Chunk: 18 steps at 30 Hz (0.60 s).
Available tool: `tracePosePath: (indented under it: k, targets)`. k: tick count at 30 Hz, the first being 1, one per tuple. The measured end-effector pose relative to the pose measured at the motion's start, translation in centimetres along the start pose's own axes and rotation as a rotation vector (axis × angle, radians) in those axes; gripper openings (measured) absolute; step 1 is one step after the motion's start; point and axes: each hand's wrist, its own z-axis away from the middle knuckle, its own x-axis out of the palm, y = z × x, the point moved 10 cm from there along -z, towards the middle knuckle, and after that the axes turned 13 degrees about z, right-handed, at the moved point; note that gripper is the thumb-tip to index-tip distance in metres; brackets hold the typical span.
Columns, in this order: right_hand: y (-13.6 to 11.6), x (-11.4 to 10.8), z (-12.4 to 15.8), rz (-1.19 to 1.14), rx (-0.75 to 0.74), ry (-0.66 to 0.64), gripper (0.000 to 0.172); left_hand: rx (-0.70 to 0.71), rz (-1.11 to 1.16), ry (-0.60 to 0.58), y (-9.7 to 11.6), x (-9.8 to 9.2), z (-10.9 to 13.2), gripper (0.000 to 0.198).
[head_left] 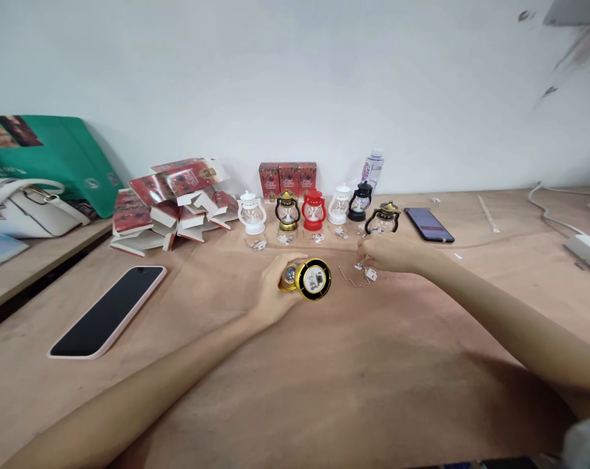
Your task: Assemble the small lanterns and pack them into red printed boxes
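Note:
My left hand [274, 290] is wrapped round a small gold-and-black lantern [314, 279], tipped so that its round base faces me. Small parts show inside the base's pale centre. My right hand [380, 253] reaches down among small white and metal pieces [370, 273], its fingers pinched together; anything between them is too small to tell. A bent thin wire handle [352, 281] lies just left of those pieces. Right behind my right hand stands a black-and-gold lantern [383, 220], partly covered by the hand.
Along the back stand white [252, 215], bronze [288, 212], red [314, 212] and black [360, 203] lanterns, small parts before them. Behind are red boxes [288, 179] and a bottle [373, 170]. Opened boxes [172, 202] pile left. Phones lie left [109, 312] and right [429, 225].

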Motion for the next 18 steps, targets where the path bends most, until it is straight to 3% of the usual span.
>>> tracePosePath:
  k: [9,18]
  targets:
    - [0.0,1.2,-1.2,0.147,0.045,0.069,0.023,-0.033,-0.004,-0.001,-0.2,0.0,-0.1,0.043]
    - [-0.1,1.0,-1.3,0.189,0.037,0.094,0.026,-0.031,0.007,0.003,-0.1,0.0,0.0,0.042]
